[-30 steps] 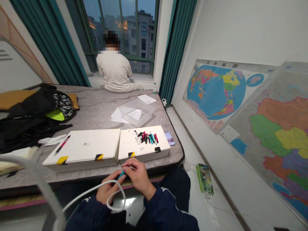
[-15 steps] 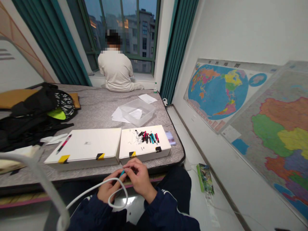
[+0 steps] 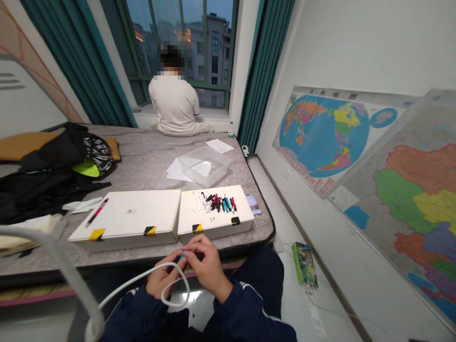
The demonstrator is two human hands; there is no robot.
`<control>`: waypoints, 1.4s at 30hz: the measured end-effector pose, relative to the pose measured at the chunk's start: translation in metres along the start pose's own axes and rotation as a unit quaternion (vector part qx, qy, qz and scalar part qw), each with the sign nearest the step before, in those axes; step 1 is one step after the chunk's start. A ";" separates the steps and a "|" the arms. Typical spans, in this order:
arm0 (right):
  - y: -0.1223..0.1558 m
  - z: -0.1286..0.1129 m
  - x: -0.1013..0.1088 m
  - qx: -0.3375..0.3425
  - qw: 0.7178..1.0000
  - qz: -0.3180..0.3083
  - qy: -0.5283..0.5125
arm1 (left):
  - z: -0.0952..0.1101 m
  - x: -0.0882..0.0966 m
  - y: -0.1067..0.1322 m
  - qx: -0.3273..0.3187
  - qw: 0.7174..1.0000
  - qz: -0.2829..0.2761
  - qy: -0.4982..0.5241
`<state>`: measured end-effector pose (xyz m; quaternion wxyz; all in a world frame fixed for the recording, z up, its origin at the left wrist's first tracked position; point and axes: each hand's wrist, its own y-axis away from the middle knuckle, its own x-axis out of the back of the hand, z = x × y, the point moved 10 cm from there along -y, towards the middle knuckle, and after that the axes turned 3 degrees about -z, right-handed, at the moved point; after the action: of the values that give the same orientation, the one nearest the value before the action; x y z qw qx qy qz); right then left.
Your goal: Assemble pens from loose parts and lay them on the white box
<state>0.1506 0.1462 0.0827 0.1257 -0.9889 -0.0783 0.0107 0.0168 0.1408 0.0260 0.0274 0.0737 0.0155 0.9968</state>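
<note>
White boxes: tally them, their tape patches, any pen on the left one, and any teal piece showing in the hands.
White boxes: 2
Tape patches: 4
Red-and-black pen: 1
Teal piece, mostly hidden: 1
Total: 8

The left hand (image 3: 159, 280) and right hand (image 3: 208, 266) partly hide a blue piece (image 3: 182, 255); the nearer map (image 3: 416, 204) is cut off.

Soft Light Indoors, Dusk Outside

We see soft, fairly even light indoors and a dim blue sky (image 3: 221, 6) through the window (image 3: 213, 54). Glare whitens a patch of floor (image 3: 194, 297). The left hand (image 3: 162, 278) and right hand (image 3: 206, 268) look reasonably sharp; the pale tube (image 3: 73, 280) at lower left is blurred. Wide-angle distortion slants the curtains (image 3: 265, 66), and pixel blocks cover the person's head (image 3: 173, 58).
</note>
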 end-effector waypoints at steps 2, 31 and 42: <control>0.000 -0.001 0.000 0.001 1.000 -0.001 0.004 | 0.001 0.000 -0.001 0.000 1.000 -0.009 0.001; 0.003 0.003 0.028 0.008 0.993 0.109 -0.033 | -0.009 -0.014 0.003 0.028 0.992 -0.032 0.120; 0.006 0.010 0.043 -0.002 0.981 0.161 -0.111 | -0.019 -0.010 0.004 0.063 0.986 0.013 0.151</control>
<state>0.1935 0.1498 0.0711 0.1107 -0.9816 0.0686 0.1400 0.0236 0.1357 0.0056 0.0073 -0.0761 0.0817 0.9937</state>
